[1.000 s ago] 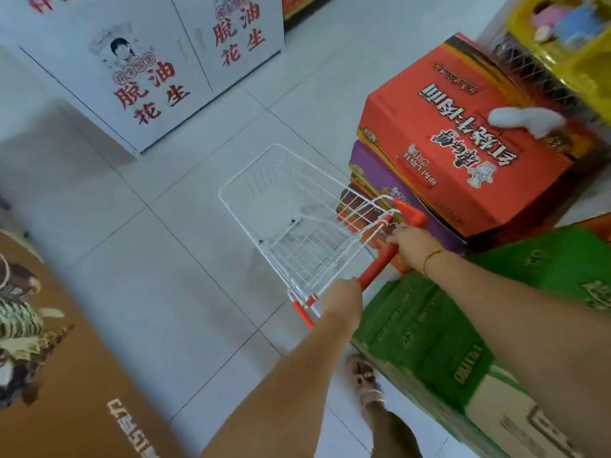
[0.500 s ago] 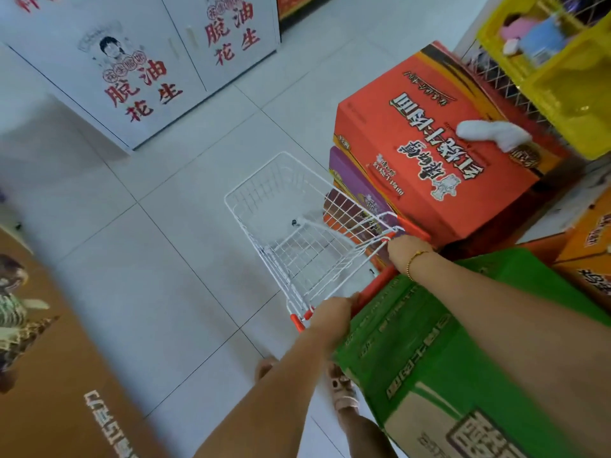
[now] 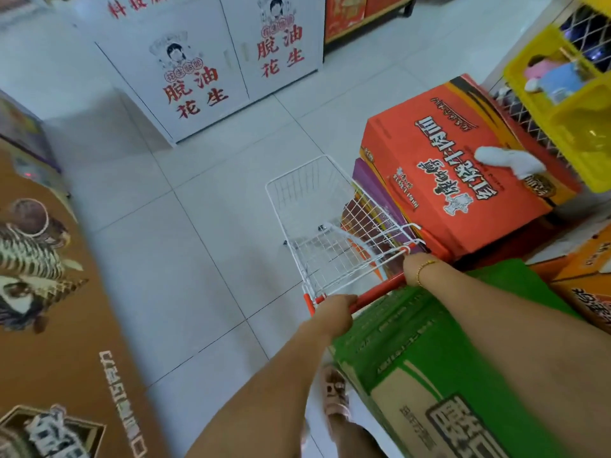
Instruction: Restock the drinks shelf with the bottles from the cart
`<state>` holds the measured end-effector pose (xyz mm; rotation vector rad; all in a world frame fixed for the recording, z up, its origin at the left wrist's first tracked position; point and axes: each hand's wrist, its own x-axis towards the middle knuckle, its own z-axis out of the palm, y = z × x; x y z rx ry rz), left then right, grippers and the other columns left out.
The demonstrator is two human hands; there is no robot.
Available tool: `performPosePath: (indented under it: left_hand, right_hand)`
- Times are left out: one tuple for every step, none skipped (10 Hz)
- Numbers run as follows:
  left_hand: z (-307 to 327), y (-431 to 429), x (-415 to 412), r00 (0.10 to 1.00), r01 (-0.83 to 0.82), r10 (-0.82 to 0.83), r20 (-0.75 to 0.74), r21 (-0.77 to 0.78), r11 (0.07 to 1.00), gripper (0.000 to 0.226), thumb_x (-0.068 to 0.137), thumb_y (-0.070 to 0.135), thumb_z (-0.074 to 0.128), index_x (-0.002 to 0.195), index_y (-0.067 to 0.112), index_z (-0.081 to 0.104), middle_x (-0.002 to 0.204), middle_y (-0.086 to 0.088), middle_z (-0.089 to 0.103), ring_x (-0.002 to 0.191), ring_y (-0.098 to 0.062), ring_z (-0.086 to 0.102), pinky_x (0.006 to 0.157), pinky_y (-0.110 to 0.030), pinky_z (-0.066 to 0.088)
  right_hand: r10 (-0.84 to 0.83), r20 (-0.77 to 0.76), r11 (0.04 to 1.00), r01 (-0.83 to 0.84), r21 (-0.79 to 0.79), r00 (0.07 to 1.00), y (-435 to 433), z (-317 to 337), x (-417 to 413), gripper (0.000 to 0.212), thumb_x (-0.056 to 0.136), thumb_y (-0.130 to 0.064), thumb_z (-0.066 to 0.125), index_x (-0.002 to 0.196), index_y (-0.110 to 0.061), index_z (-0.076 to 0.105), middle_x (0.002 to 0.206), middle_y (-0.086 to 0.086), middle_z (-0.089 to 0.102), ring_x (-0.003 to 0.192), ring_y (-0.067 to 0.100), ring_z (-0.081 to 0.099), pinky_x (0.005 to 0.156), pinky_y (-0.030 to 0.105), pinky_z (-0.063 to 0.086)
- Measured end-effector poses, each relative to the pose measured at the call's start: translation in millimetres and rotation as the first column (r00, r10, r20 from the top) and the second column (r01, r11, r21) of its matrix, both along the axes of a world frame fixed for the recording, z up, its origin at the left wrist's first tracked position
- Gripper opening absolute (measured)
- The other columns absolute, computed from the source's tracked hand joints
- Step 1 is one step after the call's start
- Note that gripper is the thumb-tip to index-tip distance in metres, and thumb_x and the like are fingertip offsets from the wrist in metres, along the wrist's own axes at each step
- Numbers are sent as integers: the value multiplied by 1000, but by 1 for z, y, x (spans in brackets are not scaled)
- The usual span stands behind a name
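A small white wire cart [image 3: 325, 223] with an orange-red handle [image 3: 373, 294] stands on the tiled floor in front of me. Its basket holds no bottles that I can see. My left hand [image 3: 335, 309] grips the left end of the handle. My right hand [image 3: 418, 267], with a gold bracelet on the wrist, grips the right end. No drinks shelf and no bottles are in view.
Stacked cartons crowd the right: an orange-red box [image 3: 463, 166] over a purple one [image 3: 370, 180], a green carton [image 3: 423, 358] close under my right arm. A yellow crate [image 3: 568, 127] hangs at far right. A brown carton [image 3: 49, 309] lies left, white cabinets [image 3: 211, 71] ahead.
The cart has swung to point more straight ahead and sits closer along the stacked boxes. My view has shifted forward; both hands keep their hold on the handle.
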<state>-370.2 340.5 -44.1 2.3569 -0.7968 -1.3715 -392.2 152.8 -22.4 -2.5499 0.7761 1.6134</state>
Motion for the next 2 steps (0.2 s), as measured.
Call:
performPosePath:
  left_hand:
    - [21,39,12,990,-129,131,-45,32,991,40,90,7,46,128,12,56,124,-11,61,108,-28,60,95,-34,48]
    - [45,92,41,933,-361,361,0,-20,932,33,88,7,52,119,10,63,118,-12,64,105,-28,62,86,-27,48]
  right_hand:
    - [5,38,999,-7,46,999,21,21,0,36,95,-13,45,129,-1,51,114,13,58,108,27,58,95,33,45]
    - [-15,148,991,-5,136,989,45,37,23,37,93,-22,52,124,-1,56,99,11,58,98,27,61,83,30,50]
